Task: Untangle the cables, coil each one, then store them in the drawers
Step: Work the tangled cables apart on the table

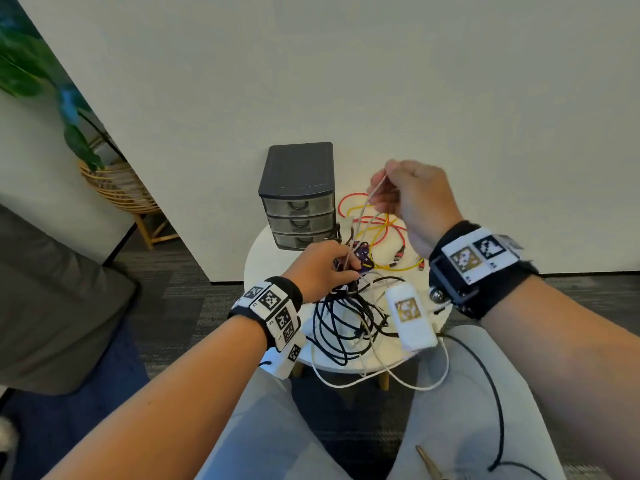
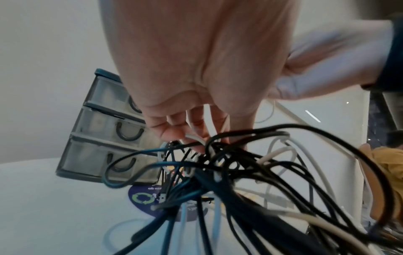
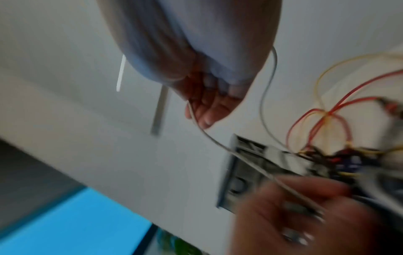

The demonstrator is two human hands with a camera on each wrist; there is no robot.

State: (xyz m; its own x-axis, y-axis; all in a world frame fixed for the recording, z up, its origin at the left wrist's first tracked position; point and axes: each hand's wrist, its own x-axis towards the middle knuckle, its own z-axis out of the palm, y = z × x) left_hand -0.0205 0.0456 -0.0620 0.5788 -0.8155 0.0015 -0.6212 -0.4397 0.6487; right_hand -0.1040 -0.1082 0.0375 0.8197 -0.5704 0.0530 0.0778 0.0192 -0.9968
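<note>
Head view, cables (image 1: 349,327) overhanging table (image 1: 270,251) edge

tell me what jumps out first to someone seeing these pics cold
The knot of black and white cables heaped on the small round white table grabs the eye first, with the left hand gripping into it. Above it, the raised right hand pinches a thin pale grey cable drawn up from the heap. Behind, red and yellow cables loop beside a dark grey three-drawer plastic organiser, all drawers closed.
</note>
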